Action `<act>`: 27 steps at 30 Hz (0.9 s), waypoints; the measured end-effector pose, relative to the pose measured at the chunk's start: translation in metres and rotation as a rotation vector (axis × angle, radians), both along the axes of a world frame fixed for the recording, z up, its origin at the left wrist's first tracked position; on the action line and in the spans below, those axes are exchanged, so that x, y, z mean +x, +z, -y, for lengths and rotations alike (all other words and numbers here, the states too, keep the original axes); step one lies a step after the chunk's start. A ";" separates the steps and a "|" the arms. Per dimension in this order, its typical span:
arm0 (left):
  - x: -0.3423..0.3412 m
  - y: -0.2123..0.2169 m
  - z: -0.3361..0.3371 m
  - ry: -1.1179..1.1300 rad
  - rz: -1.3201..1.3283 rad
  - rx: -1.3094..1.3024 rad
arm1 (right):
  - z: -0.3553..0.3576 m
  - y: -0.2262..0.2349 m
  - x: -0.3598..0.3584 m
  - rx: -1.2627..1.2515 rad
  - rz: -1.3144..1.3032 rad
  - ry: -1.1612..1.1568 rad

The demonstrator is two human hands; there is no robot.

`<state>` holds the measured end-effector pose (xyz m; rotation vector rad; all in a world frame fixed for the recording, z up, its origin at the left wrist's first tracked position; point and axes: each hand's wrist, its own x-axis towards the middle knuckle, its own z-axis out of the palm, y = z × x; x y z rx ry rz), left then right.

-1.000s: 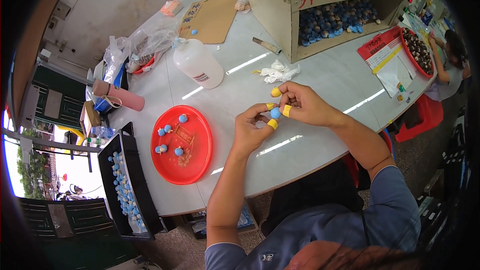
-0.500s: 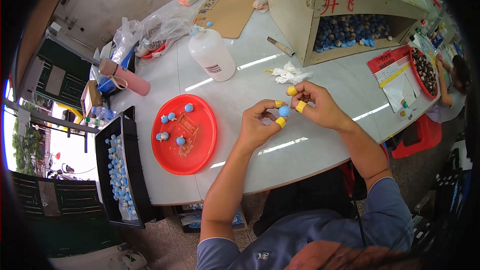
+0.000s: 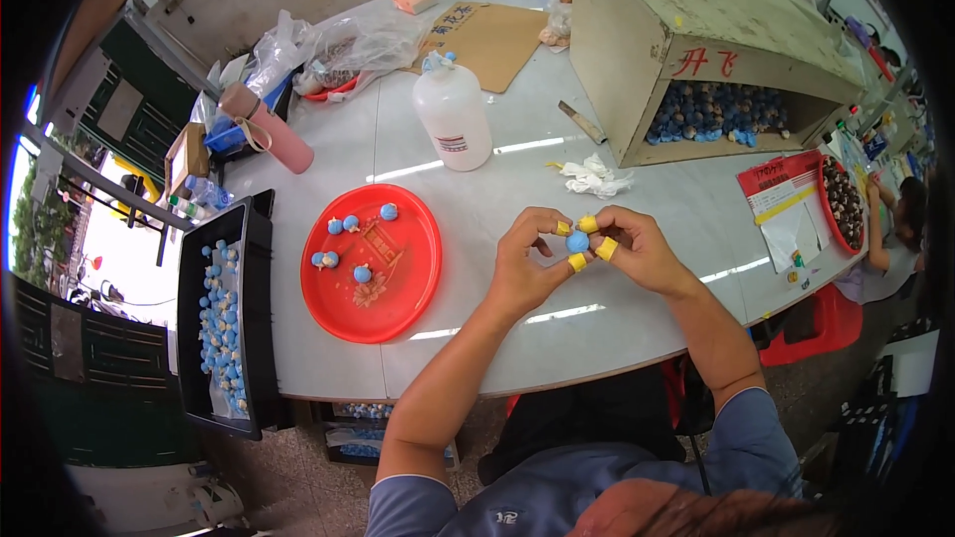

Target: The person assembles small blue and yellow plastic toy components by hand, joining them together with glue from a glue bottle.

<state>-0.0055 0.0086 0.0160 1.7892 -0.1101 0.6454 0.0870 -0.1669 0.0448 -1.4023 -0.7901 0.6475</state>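
Scanning from the left, I see a black tray (image 3: pixel 261 338) filled with blue balls, then a red plate (image 3: pixel 398 293) holding only a few. My left hand (image 3: pixel 525 264) and right hand (image 3: pixel 637 251), fingers capped yellow, pinch one blue ball (image 3: pixel 577 241) above the surface (image 3: pixel 637 189). Behind stand a white bottle (image 3: pixel 453 119) with a small label, and a beige box (image 3: pixel 696 30) marked red, still holding many balls.
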 end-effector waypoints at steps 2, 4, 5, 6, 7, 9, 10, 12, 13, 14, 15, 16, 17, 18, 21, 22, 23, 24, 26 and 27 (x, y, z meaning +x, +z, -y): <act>-0.001 0.002 0.001 0.022 -0.034 -0.013 | 0.000 -0.005 0.002 0.030 0.041 0.002; -0.002 0.001 0.002 0.021 -0.052 -0.026 | -0.002 -0.008 0.002 0.054 0.086 -0.003; -0.003 0.000 0.002 0.014 -0.076 -0.038 | -0.002 -0.008 0.002 0.078 0.125 -0.015; -0.003 0.000 0.003 0.017 -0.071 -0.041 | -0.002 -0.006 0.002 0.076 0.130 -0.011; -0.003 0.001 0.004 0.016 -0.081 -0.055 | -0.002 -0.004 0.001 0.077 0.114 -0.001; -0.003 0.001 0.004 0.021 -0.089 -0.070 | -0.003 -0.003 0.000 0.077 0.100 0.015; -0.004 0.000 0.004 0.018 -0.079 -0.079 | -0.004 -0.003 -0.001 0.069 0.070 0.010; -0.004 -0.001 0.005 0.017 -0.067 -0.090 | -0.004 -0.003 -0.001 0.057 0.043 0.006; -0.004 0.000 0.005 0.013 -0.065 -0.109 | -0.005 -0.002 -0.001 0.056 0.046 -0.004; -0.003 0.000 0.006 0.008 -0.064 -0.128 | -0.004 -0.002 -0.001 0.054 0.048 -0.016; -0.003 0.000 0.006 0.009 -0.062 -0.130 | -0.005 -0.002 -0.001 0.052 0.051 -0.015; -0.003 0.001 0.006 0.005 -0.064 -0.136 | -0.005 -0.002 -0.002 0.060 0.046 -0.023; -0.003 0.001 0.007 0.001 -0.067 -0.142 | -0.005 -0.002 -0.001 0.070 0.042 -0.030; -0.003 0.002 0.007 0.001 -0.065 -0.144 | -0.005 -0.002 -0.001 0.067 0.043 -0.029; -0.004 0.001 0.005 -0.019 -0.064 -0.074 | -0.005 -0.002 -0.001 0.081 0.060 -0.029; -0.004 0.000 0.005 -0.019 -0.060 -0.072 | -0.006 -0.001 -0.001 0.080 0.048 -0.033; -0.004 0.001 0.005 -0.023 -0.055 -0.071 | -0.005 0.000 -0.001 0.079 0.038 -0.041; -0.004 0.002 0.006 -0.026 -0.054 -0.073 | -0.004 -0.002 0.000 0.076 0.039 -0.043; -0.004 0.005 0.008 -0.016 -0.051 -0.114 | -0.003 -0.007 0.002 0.085 0.164 -0.098; -0.003 0.004 0.008 -0.017 -0.051 -0.116 | -0.003 -0.005 0.003 0.083 0.164 -0.099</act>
